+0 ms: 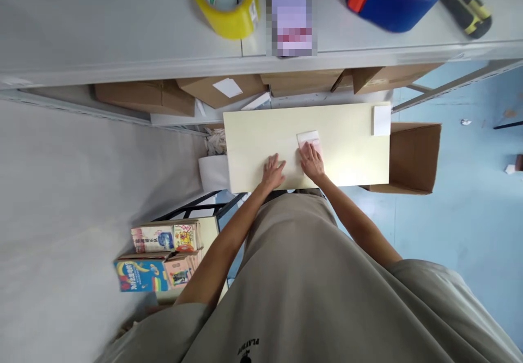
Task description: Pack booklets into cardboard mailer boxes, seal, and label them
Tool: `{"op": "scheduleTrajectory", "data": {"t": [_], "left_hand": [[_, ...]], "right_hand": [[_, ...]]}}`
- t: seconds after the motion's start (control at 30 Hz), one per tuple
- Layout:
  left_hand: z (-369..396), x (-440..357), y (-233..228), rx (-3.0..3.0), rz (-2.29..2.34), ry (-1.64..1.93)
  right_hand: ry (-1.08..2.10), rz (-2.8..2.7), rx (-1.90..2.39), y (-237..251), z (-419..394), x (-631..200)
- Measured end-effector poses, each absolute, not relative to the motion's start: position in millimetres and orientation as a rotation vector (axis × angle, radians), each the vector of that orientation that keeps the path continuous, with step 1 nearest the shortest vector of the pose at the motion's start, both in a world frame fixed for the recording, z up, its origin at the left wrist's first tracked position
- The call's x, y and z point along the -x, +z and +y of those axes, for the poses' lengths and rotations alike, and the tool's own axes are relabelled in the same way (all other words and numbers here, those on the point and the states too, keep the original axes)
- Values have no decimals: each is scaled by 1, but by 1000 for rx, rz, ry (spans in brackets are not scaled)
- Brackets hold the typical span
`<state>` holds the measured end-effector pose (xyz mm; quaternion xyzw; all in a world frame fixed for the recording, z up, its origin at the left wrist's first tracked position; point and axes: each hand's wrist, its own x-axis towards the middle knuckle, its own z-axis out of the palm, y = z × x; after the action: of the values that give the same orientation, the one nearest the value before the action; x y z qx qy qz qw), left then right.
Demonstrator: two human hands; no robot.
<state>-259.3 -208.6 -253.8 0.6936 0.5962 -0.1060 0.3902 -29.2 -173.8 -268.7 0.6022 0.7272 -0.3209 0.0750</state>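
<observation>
– While the olive-grey shirt (294,254) is seen nearest, can any writing be read on it?

– "PLAYBOY" can be made out in small dark lettering (248,345).

– And by the left arm?

– Books (141,276) are stacked there, their covers printed with Chinese characters; the titles are too small to be read surely.

– How are the hands placed?

– The left hand (273,173) is rested on the cream board (355,158), its fingers spread, nothing seen held. The right hand (311,162) is laid over a pink-and-white packet (308,136) near the board's middle; whether it is gripped or merely pressed cannot be told.

– What else is seen there?

– A white box (382,121) is set at the far right corner, and an open carton (414,158) is seen just beside the right end.

– And beyond?

– Brown boxes (304,82) are kept on a lower shelf, one marked with a white label (227,88). On the grey shelf top (122,25), a yellow tape roll (241,22) is seen, its green-and-white core print too blurred to be read. A lilac item (289,3) is pixelated; a blue-and-red holder (394,3) and a yellow-and-black cutter (466,8) are set rightward.
</observation>
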Motion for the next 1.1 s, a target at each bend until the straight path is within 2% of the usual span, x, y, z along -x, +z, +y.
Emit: {"op": "scheduleTrajectory", "data": {"t": [0.13,0.3,0.4,0.57,0.67,0.77,0.87,0.93,1.0,1.1], "left_hand": [[-201,229,-241,-1612,1636,-269],[-165,206,-200,-1590,1721,-9],[-135,187,-155,-1610,1739,299],[-66,138,-54,-1734,1558,810],[-22,103,1,-1847,1445,1033],[1,78,36,-1926,1353,1160],[-1,73,43,-1954,1353,1210],[-12,83,31,-1964,1395,1195],[-26,102,3,-1963,1472,1131],[-57,140,-63,-1891,1654,914]], "right_hand": [[-1062,2190,-1680,-246,-161,15],[-1071,2451,-1737,-193,-131,-38],[-878,2699,-1931,-135,-96,-91],[-183,2733,-2334,-37,10,-176],[27,2689,-2337,-19,82,-204],[-2,2663,-2308,-26,129,-213],[-56,2579,-2294,-28,142,-211],[-54,2512,-2298,-21,139,-209],[-59,2433,-2331,-15,133,-210],[-112,2352,-2420,-27,121,-224]]}}
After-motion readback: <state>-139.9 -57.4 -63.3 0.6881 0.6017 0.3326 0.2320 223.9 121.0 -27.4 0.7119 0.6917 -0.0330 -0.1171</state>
